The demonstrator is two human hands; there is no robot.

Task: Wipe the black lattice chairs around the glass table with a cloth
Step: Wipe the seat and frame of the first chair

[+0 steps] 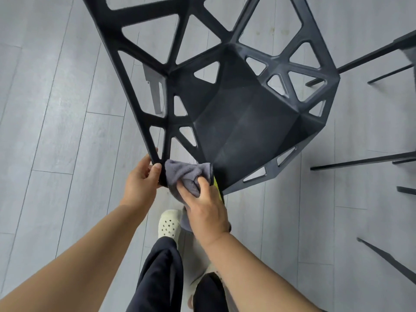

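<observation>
Seen from above, the black lattice chair [247,122] fills the upper half of my head-camera feed, with one corner of its rim low at centre. A bunched grey cloth [184,171] is pressed against that rim. The right hand [207,212] grips it, fingers curled into the folds. Just beside it, the left hand [139,179] has its fingers wrapped round the rim's corner. I can make out a yellow-green edge beside the cloth. Below, dark trousers [162,266] and a pale perforated shoe [168,224] stand on the grey plank floor [45,109]. Thin black furniture legs [364,162] show at right.
</observation>
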